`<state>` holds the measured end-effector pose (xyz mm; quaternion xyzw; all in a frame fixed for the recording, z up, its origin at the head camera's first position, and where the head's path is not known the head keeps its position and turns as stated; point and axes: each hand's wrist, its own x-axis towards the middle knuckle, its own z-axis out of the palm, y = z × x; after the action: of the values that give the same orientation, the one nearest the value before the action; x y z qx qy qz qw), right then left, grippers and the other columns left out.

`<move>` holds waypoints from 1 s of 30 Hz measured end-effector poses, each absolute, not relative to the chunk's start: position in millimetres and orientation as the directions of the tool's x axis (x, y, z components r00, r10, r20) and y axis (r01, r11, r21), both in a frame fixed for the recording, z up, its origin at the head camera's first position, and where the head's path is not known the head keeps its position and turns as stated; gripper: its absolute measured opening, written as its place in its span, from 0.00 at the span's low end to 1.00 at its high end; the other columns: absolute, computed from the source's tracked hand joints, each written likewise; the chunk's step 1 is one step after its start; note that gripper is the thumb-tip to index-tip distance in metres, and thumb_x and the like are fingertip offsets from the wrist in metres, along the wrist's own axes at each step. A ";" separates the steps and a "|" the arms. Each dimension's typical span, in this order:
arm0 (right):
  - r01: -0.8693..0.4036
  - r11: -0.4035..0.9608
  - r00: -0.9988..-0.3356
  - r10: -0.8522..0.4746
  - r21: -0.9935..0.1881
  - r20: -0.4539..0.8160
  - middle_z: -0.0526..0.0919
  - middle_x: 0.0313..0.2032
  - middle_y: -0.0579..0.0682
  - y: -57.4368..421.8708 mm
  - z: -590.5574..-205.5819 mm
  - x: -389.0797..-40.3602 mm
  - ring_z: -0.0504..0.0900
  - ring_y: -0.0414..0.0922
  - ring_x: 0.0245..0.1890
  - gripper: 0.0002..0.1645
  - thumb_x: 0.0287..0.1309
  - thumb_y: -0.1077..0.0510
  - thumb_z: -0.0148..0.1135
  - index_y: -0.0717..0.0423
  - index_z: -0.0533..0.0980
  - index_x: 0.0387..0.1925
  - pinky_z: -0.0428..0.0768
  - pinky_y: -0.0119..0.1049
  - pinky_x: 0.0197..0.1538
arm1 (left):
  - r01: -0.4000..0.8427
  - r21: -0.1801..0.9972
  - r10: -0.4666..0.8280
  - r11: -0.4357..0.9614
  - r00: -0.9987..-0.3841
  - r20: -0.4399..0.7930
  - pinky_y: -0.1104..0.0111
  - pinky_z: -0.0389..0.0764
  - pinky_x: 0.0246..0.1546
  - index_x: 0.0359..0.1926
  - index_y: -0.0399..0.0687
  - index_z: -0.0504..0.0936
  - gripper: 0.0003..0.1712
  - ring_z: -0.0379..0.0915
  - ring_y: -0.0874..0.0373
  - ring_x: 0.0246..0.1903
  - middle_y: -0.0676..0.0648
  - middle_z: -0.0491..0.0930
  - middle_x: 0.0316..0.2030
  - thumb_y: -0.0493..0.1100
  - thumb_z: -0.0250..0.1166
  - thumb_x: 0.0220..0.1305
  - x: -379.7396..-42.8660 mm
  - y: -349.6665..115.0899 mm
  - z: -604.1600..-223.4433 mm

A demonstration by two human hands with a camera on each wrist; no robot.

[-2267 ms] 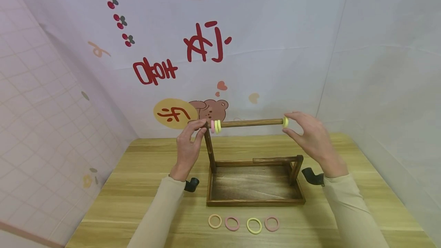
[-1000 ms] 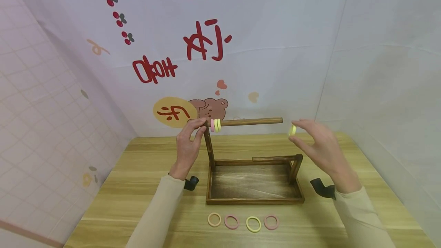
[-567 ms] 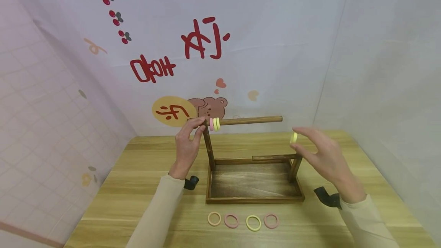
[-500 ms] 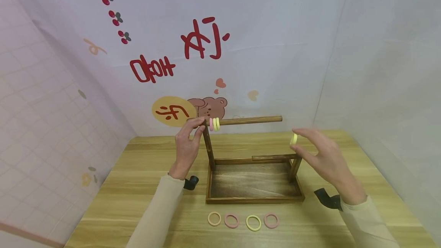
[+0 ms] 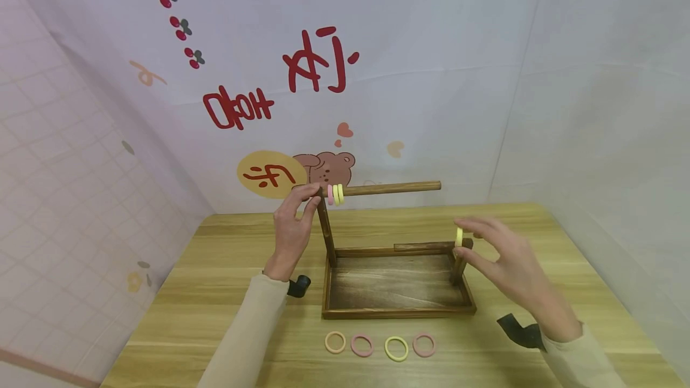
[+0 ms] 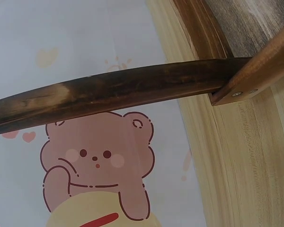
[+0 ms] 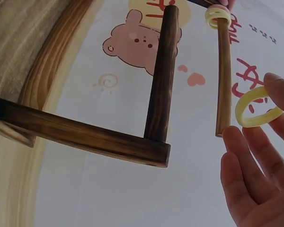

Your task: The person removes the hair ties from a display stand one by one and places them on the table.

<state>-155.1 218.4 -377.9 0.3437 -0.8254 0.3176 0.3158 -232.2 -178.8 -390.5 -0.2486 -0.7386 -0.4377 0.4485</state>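
While the right grip (image 5: 507,259) is narrowly pinching a yellow ring (image 5: 459,236), it is hovering below and right of the tip of the upper brown wooden rod (image 5: 393,188)

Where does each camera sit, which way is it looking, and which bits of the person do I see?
Head: worn on the head, it looks forward and down at the wooden stand; the left hand, right hand and both sleeves show.
Left wrist: worn there, it looks past a wooden bar at the printed bear; no hand shows.
Right wrist: worn there, it looks along the right hand pinching a yellow ring.
Shared: head and right wrist both show that ring.
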 end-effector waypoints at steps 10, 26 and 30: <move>-0.758 0.574 -0.596 -0.417 -0.310 0.686 0.83 0.55 0.50 219.2 -387.8 -142.4 0.82 0.49 0.53 0.36 0.45 0.65 0.82 0.57 0.81 0.60 0.67 0.17 0.62 | 0.780 0.422 -0.026 0.463 -0.464 0.885 0.73 0.81 0.55 0.50 0.36 0.86 0.15 0.85 0.45 0.48 0.40 0.87 0.49 0.24 0.70 0.62 -229.9 -177.2 -387.8; -0.737 0.598 -0.640 -0.469 -0.315 0.608 0.82 0.55 0.43 214.8 -403.9 -126.3 0.80 0.46 0.54 0.30 0.54 0.57 0.80 0.50 0.82 0.59 0.64 0.16 0.64 | 0.773 0.421 -0.027 0.475 -0.465 0.885 0.74 0.80 0.54 0.49 0.35 0.86 0.16 0.85 0.45 0.48 0.39 0.87 0.49 0.24 0.70 0.61 -231.4 -177.9 -389.1; -0.703 0.647 -0.675 -0.474 -0.296 0.566 0.82 0.55 0.43 213.7 -407.2 -122.1 0.82 0.47 0.54 0.37 0.45 0.62 0.83 0.47 0.82 0.60 0.75 0.24 0.60 | 0.771 0.426 -0.029 0.473 -0.469 0.883 0.75 0.80 0.55 0.50 0.35 0.86 0.16 0.84 0.45 0.48 0.39 0.87 0.49 0.24 0.70 0.61 -231.5 -178.2 -389.9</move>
<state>-122.1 213.7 -407.2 0.3346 -0.8790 0.2543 0.2253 -231.5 -178.2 -389.9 -0.2536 -0.7317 -0.4464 0.4484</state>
